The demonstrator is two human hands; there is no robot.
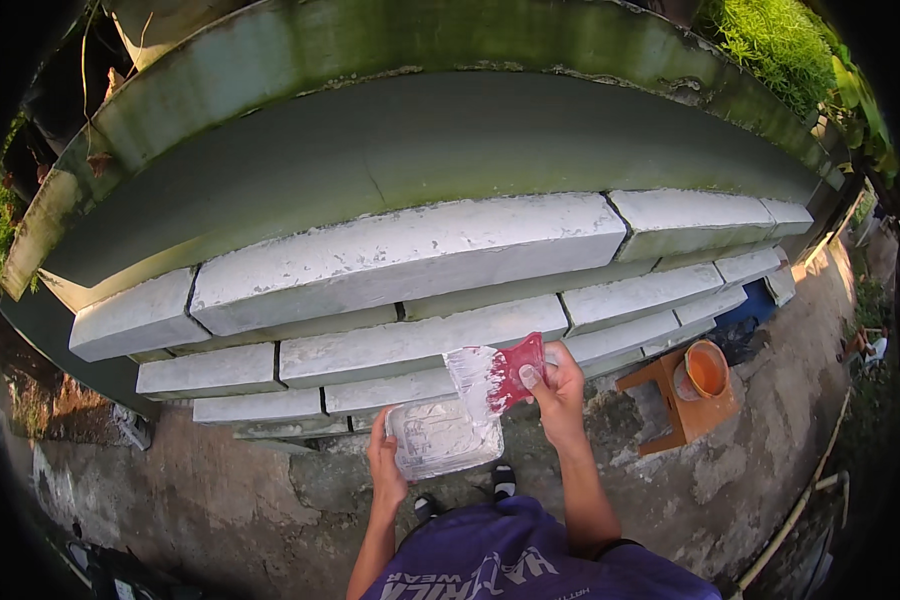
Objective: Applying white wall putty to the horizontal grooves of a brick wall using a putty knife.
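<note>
Right hand (560, 395): thumb on the near face, fingers curled behind, closed on the handle end of a red wide-bladed scraper (518, 372). Grip looks firm; finger positions behind the handle can't be told. Blade points to the person's left, its broad face coated with white paste (470, 375), red showing through in streaks toward the handle. Lower blade corner overlaps the right part of a shallow rectangular clear-looking tray (440, 455); can't tell if they touch.

Left hand (384, 465): partly closed, holding that tray by its left side. Tray is held in the air in front of the torso, inside smeared with white residue. So scraper and tray are both in hand, scraper up and to the right of tray.

Below: purple T-shirt (510, 550) with white print, feet in dark footwear (505, 480) on stained grey concrete ground (260, 490).

Ahead: stepped rows of long white-coated blocks (410, 250), dark gaps between neighbours, top row with patchy grey spots. Behind them, a grey-green curved wall (470, 140) with a mossy top edge.

Right: orange-brown stool (682, 425) carrying an orange round bucket (707, 368), whitish smears outside. Pale pipe (795, 530) farther right, green plants (775, 50) top right.
</note>
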